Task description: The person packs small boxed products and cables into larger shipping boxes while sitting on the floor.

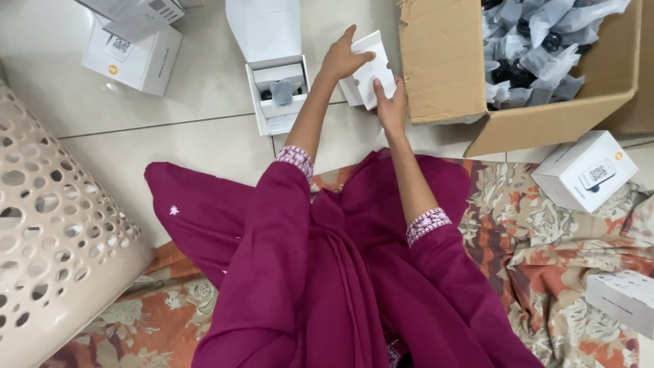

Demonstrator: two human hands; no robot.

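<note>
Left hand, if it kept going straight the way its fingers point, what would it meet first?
The left hand already touches the small white box; past that, probably the cardboard carton, though depth is unclear.

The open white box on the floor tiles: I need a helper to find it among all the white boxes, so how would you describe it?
Start at the big cardboard carton at top right and look left, past the person's two hands. The open white box lies on the floor tiles beside the left hand. Unlike the closed boxes around, its lid stands up, showing a small grey device inside.
</note>
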